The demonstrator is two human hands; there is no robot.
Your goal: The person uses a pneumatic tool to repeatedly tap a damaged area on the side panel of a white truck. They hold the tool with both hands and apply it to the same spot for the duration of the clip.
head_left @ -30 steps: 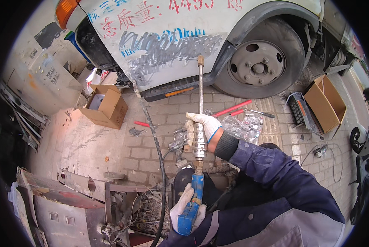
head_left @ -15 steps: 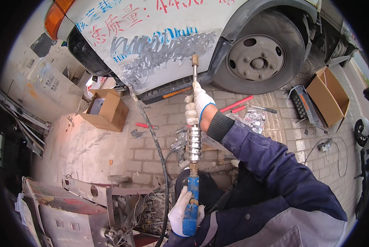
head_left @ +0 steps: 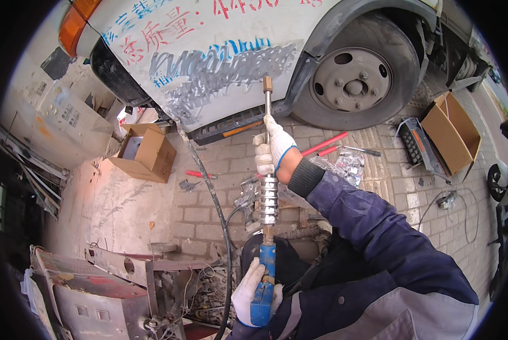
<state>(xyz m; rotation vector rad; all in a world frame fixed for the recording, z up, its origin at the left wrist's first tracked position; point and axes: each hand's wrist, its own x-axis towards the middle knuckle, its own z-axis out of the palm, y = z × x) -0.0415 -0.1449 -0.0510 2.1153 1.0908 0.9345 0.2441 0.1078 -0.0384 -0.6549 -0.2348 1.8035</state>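
Right hand (head_left: 274, 148) has slid up off the ribbed sleeve (head_left: 269, 204), fingers now wrapped round the rod (head_left: 268, 106), sleeve left bare; left hand (head_left: 247, 293) grips the blue handle (head_left: 262, 305), tool (head_left: 268, 233) angled toward the truck (head_left: 240, 105).

Blue, silver and brassy brown are shown on one tool (head_left: 269, 195).
Its handle (head_left: 261, 309) is coloured blue, its weight (head_left: 269, 211) banded in silver, its tip (head_left: 267, 84) toned brassy. The left hand (head_left: 249, 292) and right hand (head_left: 275, 148) are gloved in white, the latter trimmed in blue. The sleeve (head_left: 373, 221) is coloured navy. The white panel (head_left: 237, 31) is scrawled with grey and lettered in red and blue.
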